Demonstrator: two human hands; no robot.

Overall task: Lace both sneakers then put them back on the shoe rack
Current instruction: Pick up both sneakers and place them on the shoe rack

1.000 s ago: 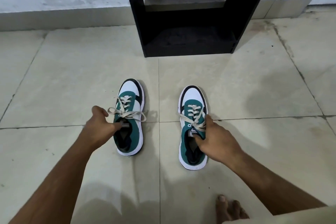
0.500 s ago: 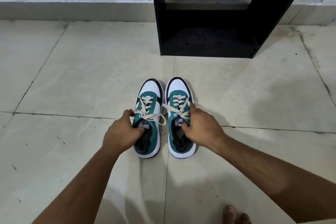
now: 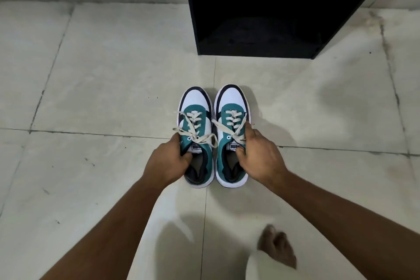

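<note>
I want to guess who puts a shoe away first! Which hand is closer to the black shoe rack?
Right. The right hand, gripping the right sneaker, sits nearer the shoe rack; the left hand, gripping the left sneaker, sits farther left and slightly farther back.

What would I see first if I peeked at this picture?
Two green-and-white sneakers side by side in the middle of the tiled floor: the left sneaker gripped by the left hand, the right sneaker by the right hand. Just beyond stands a black shoe rack.
</note>
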